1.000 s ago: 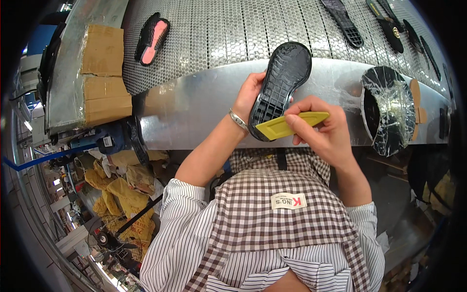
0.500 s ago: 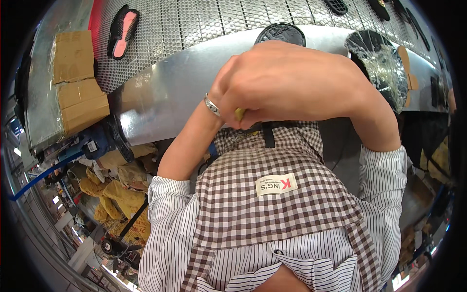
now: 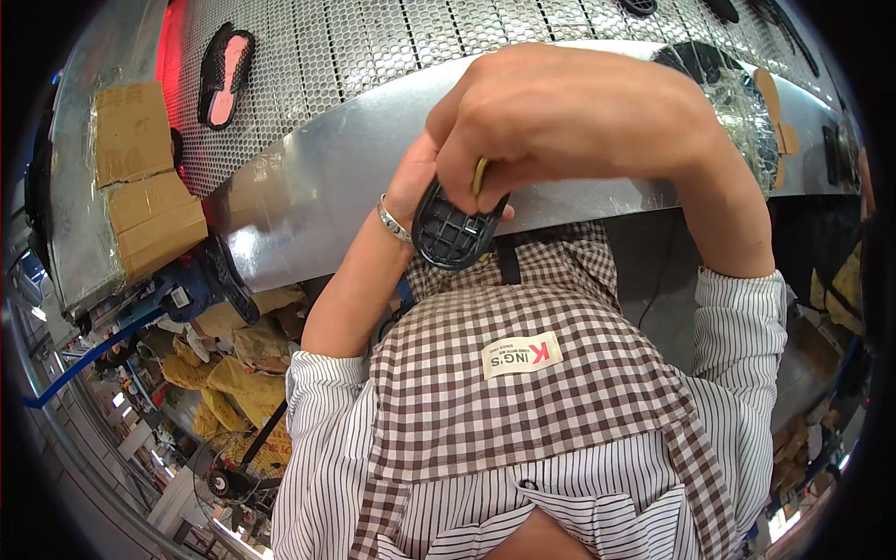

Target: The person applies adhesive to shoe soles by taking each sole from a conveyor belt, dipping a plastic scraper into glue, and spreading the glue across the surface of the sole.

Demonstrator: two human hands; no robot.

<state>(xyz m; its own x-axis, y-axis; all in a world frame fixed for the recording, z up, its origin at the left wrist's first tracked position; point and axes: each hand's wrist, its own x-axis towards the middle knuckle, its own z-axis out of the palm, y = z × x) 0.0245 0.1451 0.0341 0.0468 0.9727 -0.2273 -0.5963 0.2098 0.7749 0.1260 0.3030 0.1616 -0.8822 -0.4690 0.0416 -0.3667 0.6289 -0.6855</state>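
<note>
A black shoe sole [image 3: 454, 231], with a grid of ribs on its upward face, is tilted over the near edge of the metal ledge. My left hand [image 3: 411, 182] holds it from the far left, its fingers mostly hidden behind the sole and my other hand. Across the top reaches my right hand [image 3: 527, 117], closed around a thin yellowish piece [image 3: 480, 177] whose lower end points down at the sole. Most of that piece is covered by the fingers, so its kind cannot be made out.
Beyond the smooth metal ledge [image 3: 308, 205] runs a mesh conveyor [image 3: 327, 56], carrying a black shoe upper with a pink insole [image 3: 224, 79]. Brown cardboard [image 3: 149, 215] lies at left. To the right sits a black round thing under crinkled clear film [image 3: 737, 107], beside tan flat pieces [image 3: 786, 138].
Both hands have shifted, the right one upward in the picture. The sole's gridded end now shows below my right hand; before, a black rounded end showed beyond it.
</note>
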